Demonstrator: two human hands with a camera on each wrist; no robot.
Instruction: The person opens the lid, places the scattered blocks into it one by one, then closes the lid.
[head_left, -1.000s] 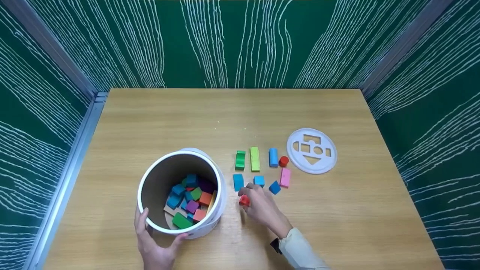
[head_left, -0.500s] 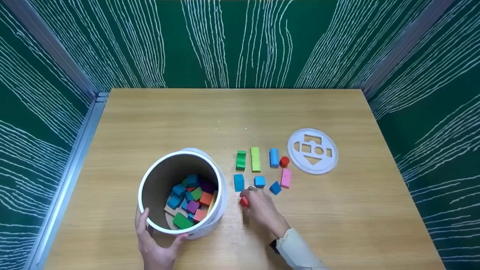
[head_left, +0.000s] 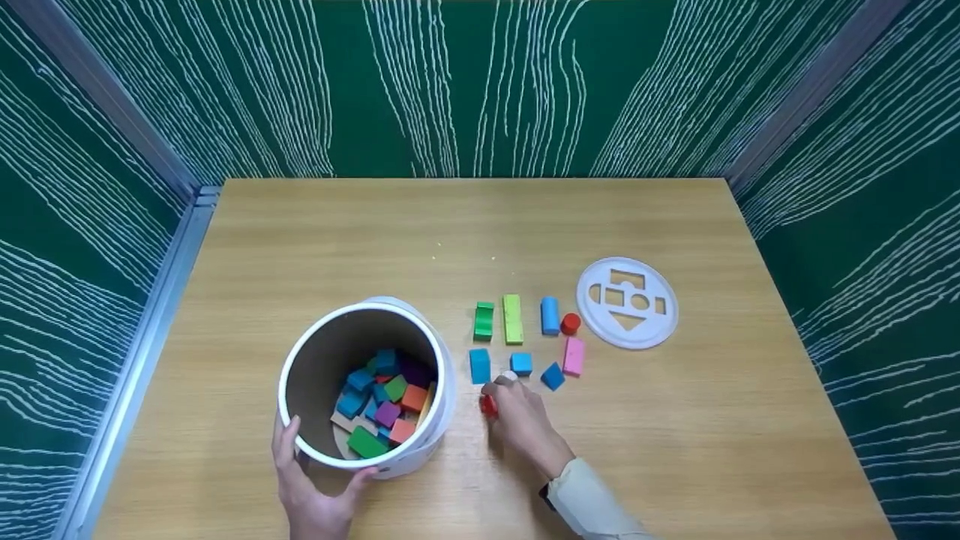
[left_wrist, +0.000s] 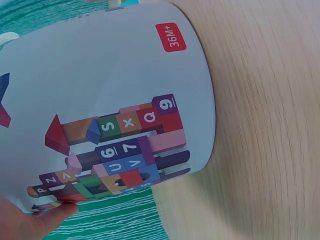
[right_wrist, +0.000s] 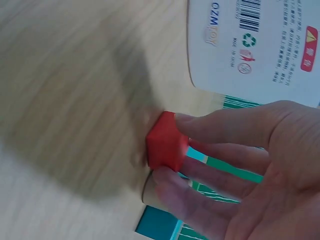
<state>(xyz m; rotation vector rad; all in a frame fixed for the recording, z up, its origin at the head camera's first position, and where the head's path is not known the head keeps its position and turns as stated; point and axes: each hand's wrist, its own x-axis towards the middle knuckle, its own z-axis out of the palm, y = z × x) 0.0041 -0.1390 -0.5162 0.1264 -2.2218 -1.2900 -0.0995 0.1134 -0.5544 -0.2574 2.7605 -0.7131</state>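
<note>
Right wrist view: hand [right_wrist: 270, 175] pinches an angular red block [right_wrist: 166, 142].

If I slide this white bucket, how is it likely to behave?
The bucket will probably hold its shape: its mouth looks evenly round with the left hand against it. It seems unlikely to tip easily, as the blocks in it lie low inside. Those blocks may shift or rattle, being loosely jumbled.

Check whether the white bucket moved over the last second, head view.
No. The white bucket sits in the same place against the far edge of the table; the slight sideways drift is shared by everything.
</note>
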